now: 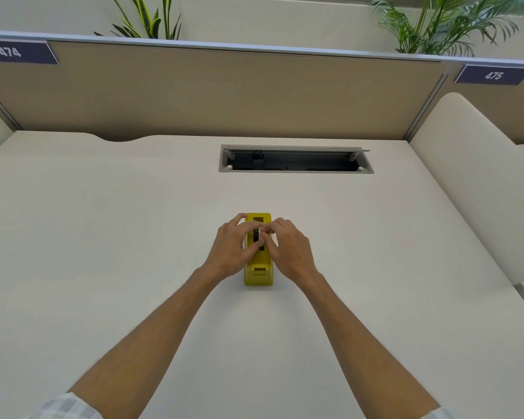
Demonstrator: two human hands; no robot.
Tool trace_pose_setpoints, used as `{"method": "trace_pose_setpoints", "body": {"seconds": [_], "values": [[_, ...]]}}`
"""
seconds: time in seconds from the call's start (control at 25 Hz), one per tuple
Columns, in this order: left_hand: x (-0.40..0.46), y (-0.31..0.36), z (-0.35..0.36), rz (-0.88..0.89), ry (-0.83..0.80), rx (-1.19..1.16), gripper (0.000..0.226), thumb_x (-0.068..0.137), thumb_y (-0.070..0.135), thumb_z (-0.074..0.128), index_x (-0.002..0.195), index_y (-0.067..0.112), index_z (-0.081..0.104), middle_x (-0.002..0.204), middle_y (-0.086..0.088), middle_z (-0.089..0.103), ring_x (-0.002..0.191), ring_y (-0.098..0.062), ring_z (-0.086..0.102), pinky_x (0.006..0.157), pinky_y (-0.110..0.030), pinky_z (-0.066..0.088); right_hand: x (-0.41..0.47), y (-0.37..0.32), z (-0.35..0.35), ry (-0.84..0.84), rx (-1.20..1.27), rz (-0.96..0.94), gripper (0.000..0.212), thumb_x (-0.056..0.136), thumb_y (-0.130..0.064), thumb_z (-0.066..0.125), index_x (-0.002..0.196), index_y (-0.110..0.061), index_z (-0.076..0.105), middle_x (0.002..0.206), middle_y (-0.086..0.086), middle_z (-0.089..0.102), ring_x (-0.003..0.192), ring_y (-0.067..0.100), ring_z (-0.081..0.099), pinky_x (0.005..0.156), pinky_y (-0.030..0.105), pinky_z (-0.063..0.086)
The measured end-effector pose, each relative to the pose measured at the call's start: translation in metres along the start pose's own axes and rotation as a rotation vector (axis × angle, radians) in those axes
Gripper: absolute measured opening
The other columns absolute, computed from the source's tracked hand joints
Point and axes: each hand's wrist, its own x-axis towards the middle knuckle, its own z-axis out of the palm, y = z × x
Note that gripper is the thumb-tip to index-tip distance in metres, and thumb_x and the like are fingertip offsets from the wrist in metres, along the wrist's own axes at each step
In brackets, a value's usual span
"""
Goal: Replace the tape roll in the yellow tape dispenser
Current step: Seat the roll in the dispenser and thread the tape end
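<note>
The yellow tape dispenser point(258, 275) stands upright on the white desk point(133, 237), its cutter end toward me. A small black hub or roll core point(256, 235) sits in the dispenser's slot between my fingers. My left hand point(232, 247) grips the dispenser's left side with the thumb pressing on the black core. My right hand point(288, 249) comes in from the right, its fingertips pinched on the same core. The fingers hide most of the core, and no separate tape roll is visible.
An open cable tray point(295, 160) is recessed in the desk behind the dispenser. A beige partition point(224, 92) closes the back, with plants above it. A curved white side panel point(472, 182) rises at the right.
</note>
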Motion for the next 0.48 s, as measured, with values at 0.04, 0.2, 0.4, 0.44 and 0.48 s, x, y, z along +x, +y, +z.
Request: {"method": "trace_pose_setpoints", "body": {"seconds": [0.04, 0.2, 0.4, 0.44, 0.48], "values": [[-0.0004, -0.0004, 0.0003, 0.007, -0.003, 0.005, 0.035, 0.091, 0.033, 0.062, 0.125, 0.028, 0.060, 0.130, 0.006, 0.059, 0.131, -0.021, 0.045, 0.106, -0.051, 0.039, 0.0000, -0.0002, -0.0004, -0.002, -0.001, 0.001, 0.018, 0.098, -0.028, 0.052, 0.105, -0.015, 0.063, 0.100, 0.000, 0.064, 0.091, 0.016, 0.058, 0.067, 0.033, 0.052], [-0.0025, -0.0023, 0.0012, 0.021, -0.012, 0.028, 0.037, 0.091, 0.028, 0.062, 0.128, 0.027, 0.057, 0.132, 0.007, 0.059, 0.135, -0.019, 0.040, 0.107, -0.050, 0.036, 0.0002, -0.0004, -0.0010, -0.009, 0.002, 0.010, 0.018, 0.098, -0.026, 0.052, 0.105, -0.014, 0.063, 0.101, 0.001, 0.064, 0.093, 0.018, 0.058, 0.070, 0.037, 0.053], [-0.0026, -0.0041, 0.0016, 0.038, 0.001, 0.017, 0.037, 0.090, 0.025, 0.063, 0.127, 0.026, 0.059, 0.130, 0.008, 0.060, 0.134, -0.020, 0.042, 0.105, -0.051, 0.039, 0.0000, -0.0020, -0.0012, -0.012, 0.011, 0.014, 0.017, 0.098, -0.024, 0.053, 0.105, -0.014, 0.064, 0.101, 0.001, 0.065, 0.093, 0.018, 0.058, 0.071, 0.039, 0.053], [-0.0025, -0.0044, 0.0017, 0.039, 0.005, 0.015, 0.037, 0.090, 0.025, 0.064, 0.126, 0.026, 0.059, 0.130, 0.008, 0.060, 0.133, -0.021, 0.043, 0.104, -0.051, 0.039, -0.0001, -0.0022, -0.0015, -0.015, 0.007, 0.013, 0.017, 0.098, -0.024, 0.053, 0.105, -0.014, 0.064, 0.101, 0.001, 0.065, 0.093, 0.018, 0.058, 0.071, 0.039, 0.053], [-0.0023, -0.0048, 0.0018, 0.041, 0.009, 0.017, 0.037, 0.089, 0.025, 0.064, 0.126, 0.026, 0.059, 0.130, 0.008, 0.060, 0.133, -0.021, 0.043, 0.104, -0.051, 0.039, -0.0001, -0.0023, -0.0017, -0.016, 0.005, 0.013, 0.017, 0.098, -0.024, 0.052, 0.105, -0.013, 0.064, 0.101, 0.001, 0.064, 0.093, 0.018, 0.058, 0.072, 0.039, 0.053]]}}
